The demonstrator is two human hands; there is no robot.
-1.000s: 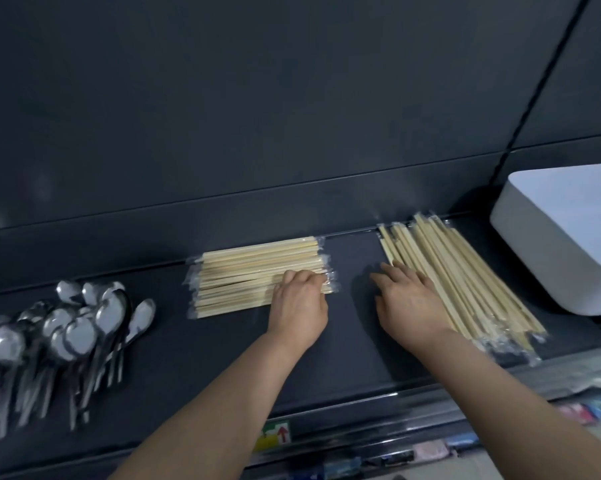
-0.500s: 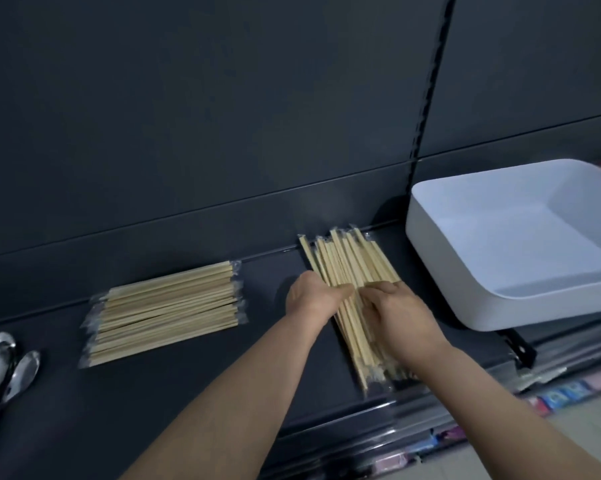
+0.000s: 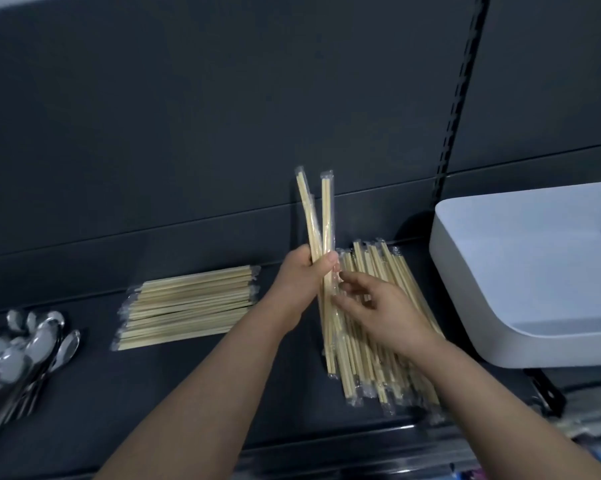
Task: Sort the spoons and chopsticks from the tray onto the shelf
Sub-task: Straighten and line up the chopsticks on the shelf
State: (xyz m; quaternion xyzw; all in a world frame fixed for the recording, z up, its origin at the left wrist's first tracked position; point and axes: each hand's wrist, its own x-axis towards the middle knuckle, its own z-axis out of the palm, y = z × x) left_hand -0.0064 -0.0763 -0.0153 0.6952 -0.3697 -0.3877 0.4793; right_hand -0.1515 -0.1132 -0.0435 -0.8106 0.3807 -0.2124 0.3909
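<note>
Your left hand [image 3: 304,277] is clenched around a few wrapped chopstick pairs [image 3: 318,221], holding them upright so their top ends fan apart against the dark back panel [image 3: 223,116], while their lower ends reach down to the shelf [image 3: 188,382] at the left edge of the loose pile. Your right hand [image 3: 378,306] is released, fingers spread and lightly curled, hovering over that loose pile of wrapped chopsticks [image 3: 378,372] with its fingertips just beside the held pairs; you grip nothing with it. The loose pile lies front to back on the shelf. To its left, apart from it, a neat stack of wrapped chopsticks [image 3: 188,306] lies sideways. Farther left, at the frame's edge, the metal spoons [image 3: 25,351] lie heaped together. The white tray [image 3: 500,306] sits at the right, just beside the loose pile.
</note>
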